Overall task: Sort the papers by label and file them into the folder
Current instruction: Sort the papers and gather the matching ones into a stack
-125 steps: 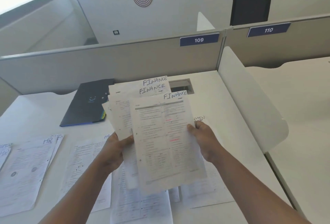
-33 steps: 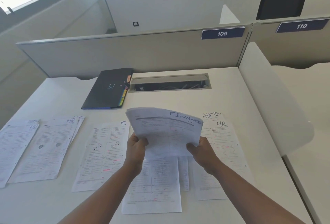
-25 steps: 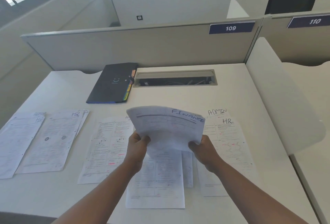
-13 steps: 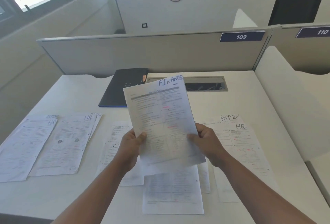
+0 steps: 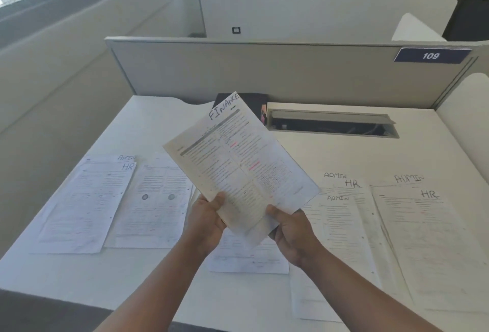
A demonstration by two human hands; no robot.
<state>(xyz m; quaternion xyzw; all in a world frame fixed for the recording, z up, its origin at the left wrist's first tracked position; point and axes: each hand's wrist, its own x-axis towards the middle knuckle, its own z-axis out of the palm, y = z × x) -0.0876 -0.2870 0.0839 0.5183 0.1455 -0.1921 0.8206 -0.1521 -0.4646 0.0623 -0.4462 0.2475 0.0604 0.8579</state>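
Both hands hold a squared stack of papers marked FINANCE [image 5: 238,162] up above the desk, tilted to the right. My left hand [image 5: 207,219] grips its lower left edge with the thumb on top. My right hand [image 5: 289,228] grips its lower right corner. Behind the stack's top, the dark folder [image 5: 251,100] lies at the back of the desk, mostly hidden. Sheets marked HR and ADMIN lie flat on the desk: one group on the left [image 5: 87,202], another on the right [image 5: 423,231].
A grey partition [image 5: 264,69] with a 109 sign closes the desk's far side. An open cable tray [image 5: 330,125] is sunk into the desk [image 5: 344,154] behind the papers. More sheets [image 5: 156,199] lie left of my hands and below them [image 5: 248,257]. The desk's near edge runs bottom left.
The FINANCE stack has gone from fanned sheets to one squared stack, dipped flat, then rose upright and now leans right. My view has swung left, so the right-hand sheets show more fully.
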